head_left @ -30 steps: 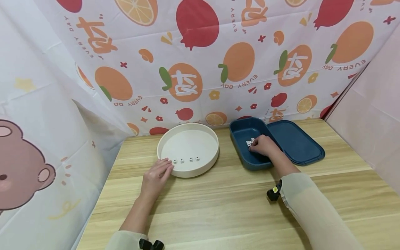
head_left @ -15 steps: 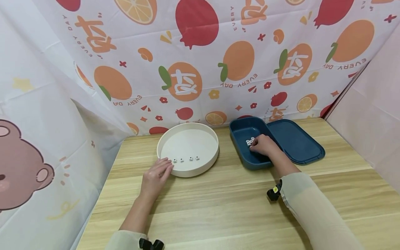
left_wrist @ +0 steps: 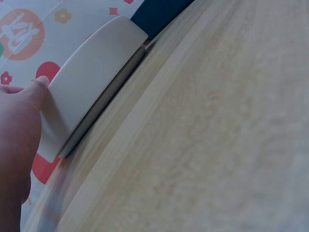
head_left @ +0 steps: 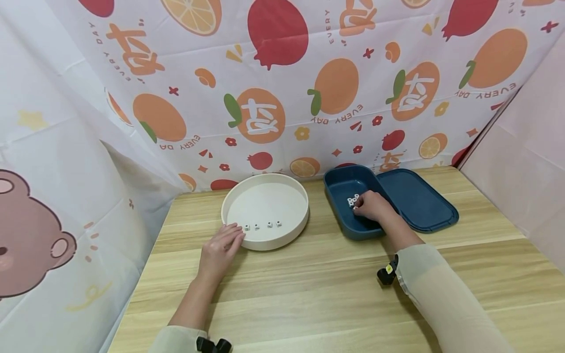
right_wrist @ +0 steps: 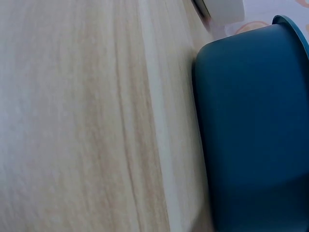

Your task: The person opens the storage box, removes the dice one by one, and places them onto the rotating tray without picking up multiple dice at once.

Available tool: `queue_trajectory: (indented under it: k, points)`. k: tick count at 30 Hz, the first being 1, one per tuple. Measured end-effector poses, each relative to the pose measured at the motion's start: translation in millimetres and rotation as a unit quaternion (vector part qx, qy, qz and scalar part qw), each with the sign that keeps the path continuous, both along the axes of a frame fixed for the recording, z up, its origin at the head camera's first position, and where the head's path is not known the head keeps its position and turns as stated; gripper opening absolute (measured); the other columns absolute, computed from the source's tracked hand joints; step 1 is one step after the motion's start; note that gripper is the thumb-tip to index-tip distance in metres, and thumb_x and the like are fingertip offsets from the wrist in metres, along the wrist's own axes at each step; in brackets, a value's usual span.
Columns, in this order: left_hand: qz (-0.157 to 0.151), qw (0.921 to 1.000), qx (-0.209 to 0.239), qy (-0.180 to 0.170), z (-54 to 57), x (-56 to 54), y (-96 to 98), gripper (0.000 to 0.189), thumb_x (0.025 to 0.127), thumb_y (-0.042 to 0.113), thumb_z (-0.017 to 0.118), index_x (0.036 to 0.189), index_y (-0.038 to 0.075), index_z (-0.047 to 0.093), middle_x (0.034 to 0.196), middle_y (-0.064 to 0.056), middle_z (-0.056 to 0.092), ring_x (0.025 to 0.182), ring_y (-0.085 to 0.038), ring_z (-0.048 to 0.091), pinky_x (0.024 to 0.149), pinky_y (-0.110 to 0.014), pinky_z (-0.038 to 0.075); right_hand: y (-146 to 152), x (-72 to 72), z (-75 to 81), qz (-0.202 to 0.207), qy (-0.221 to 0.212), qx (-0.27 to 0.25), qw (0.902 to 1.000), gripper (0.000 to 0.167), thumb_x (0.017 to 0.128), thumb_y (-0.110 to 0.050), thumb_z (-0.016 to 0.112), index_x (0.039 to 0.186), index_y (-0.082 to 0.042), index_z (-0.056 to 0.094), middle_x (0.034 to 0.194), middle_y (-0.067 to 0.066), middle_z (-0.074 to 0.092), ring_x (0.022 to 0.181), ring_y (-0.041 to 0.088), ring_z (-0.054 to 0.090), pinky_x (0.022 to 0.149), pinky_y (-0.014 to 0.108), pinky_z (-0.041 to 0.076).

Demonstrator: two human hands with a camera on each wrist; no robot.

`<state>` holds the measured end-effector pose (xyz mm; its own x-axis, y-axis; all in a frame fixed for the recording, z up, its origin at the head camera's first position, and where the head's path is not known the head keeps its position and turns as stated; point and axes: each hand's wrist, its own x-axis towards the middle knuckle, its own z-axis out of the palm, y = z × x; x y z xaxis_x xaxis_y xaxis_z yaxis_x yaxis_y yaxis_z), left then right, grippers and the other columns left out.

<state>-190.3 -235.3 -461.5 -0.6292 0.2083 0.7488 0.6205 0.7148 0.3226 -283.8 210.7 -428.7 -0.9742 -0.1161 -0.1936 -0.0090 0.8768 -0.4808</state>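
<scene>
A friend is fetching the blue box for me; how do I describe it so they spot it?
On the wooden table, near the fruit-print cloth at the back, sits a round white tray. To its right is the box, dark blue with rounded corners. Unlike the flat blue lid beside it, it has raised walls and small white cubes inside.

I was looking down at a wood-grain table (head_left: 309, 294), pale yellow with browner streaks, whose far edge met a white cloth backdrop (head_left: 291, 113) printed with oranges (head_left: 337, 86), red pomegranates (head_left: 278, 29), small flowers (head_left: 302, 133) and the words EVERY DAY. Past the left edge I had a white sheet (head_left: 110, 230) bearing a brown cartoon bear (head_left: 31, 230), its folds greyer near the far left corner, while a plain pinkish sheet (head_left: 521, 132) hung beyond the right edge, all under soft light.
</scene>
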Motion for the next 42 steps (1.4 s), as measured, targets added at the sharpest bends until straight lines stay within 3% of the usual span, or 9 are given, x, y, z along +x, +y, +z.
queue_trajectory:
  k: [8,16,32,42]
  points:
    - [-0.004,0.9997,0.003,0.026,-1.7,-0.3,2.7,0.012,0.08,0.003,0.079,0.091,-0.001,0.077,0.097,-0.011,0.077,0.101,-0.03,0.072,0.1,-0.051,0.052,0,1.3,-1.8,0.002,0.007,0.001,1.0,0.023,0.091,-0.023,0.068,0.103,-0.005,0.073,0.105,0.013,0.071,0.088,0.024,0.062,0.082,0.042,0.056]
    - [-0.001,0.9999,0.006,0.01,-3.1,1.0,1.6,0.013,0.082,0.006,0.078,0.093,-0.001,0.077,0.099,-0.011,0.076,0.102,-0.03,0.071,0.102,-0.049,0.052,-2,1.8,-1.9,0.001,0.006,-0.004,1.0,0.021,0.091,-0.023,0.069,0.102,-0.006,0.074,0.104,0.012,0.071,0.088,0.024,0.062,0.082,0.04,0.056]
    - [-0.008,0.9999,0.005,0.013,-3.0,-3.7,0.1,0.013,0.083,0.007,0.077,0.094,0.0,0.077,0.1,-0.012,0.076,0.103,-0.03,0.071,0.104,-0.046,0.051,-2,0.1,2.3,-0.012,0.006,0.003,0.9999,0.024,0.09,-0.025,0.069,0.105,-0.007,0.074,0.107,0.012,0.071,0.091,0.025,0.062,0.085,0.043,0.056]
    - [-0.008,0.9998,0.011,0.016,-1.5,-2.6,1.0,0.014,0.08,0.003,0.079,0.093,-0.002,0.077,0.1,-0.013,0.076,0.101,-0.03,0.072,0.101,-0.049,0.052,-3,1.3,18.4,-0.007,0.078,-0.01,0.9969,0.025,0.091,-0.025,0.067,0.106,-0.006,0.074,0.106,0.013,0.072,0.091,0.026,0.063,0.083,0.045,0.057]
